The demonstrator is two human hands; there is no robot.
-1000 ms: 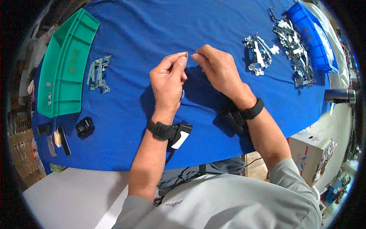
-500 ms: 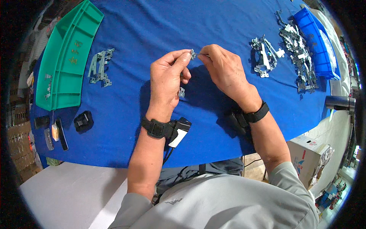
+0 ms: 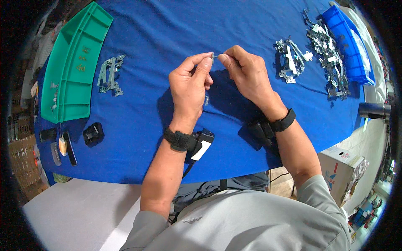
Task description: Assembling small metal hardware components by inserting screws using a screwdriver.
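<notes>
Small metal part (image 3: 213, 57) has turned nearly edge-on since half a second ago; pinched between thumb and forefinger of left hand (image 3: 188, 83), above blue cloth (image 3: 155, 33). Right hand (image 3: 250, 77) just beside it, the two hands apart; cannot tell whether right fingertips grip anything. Green bin (image 3: 75, 97) at left

Metal, plastic and cloth

The small part (image 3: 213, 57) in my left hand (image 3: 188, 88) seems to be grey metal. The tablecloth (image 3: 167, 31) is of matt fabric, softly wrinkled. The green tray (image 3: 74, 101) and the blue bin (image 3: 343, 45) look like smooth plastic, slightly glossy. The brackets (image 3: 111, 77) have a metallic shine. My shirt (image 3: 251, 217) is matt cloth.
</notes>
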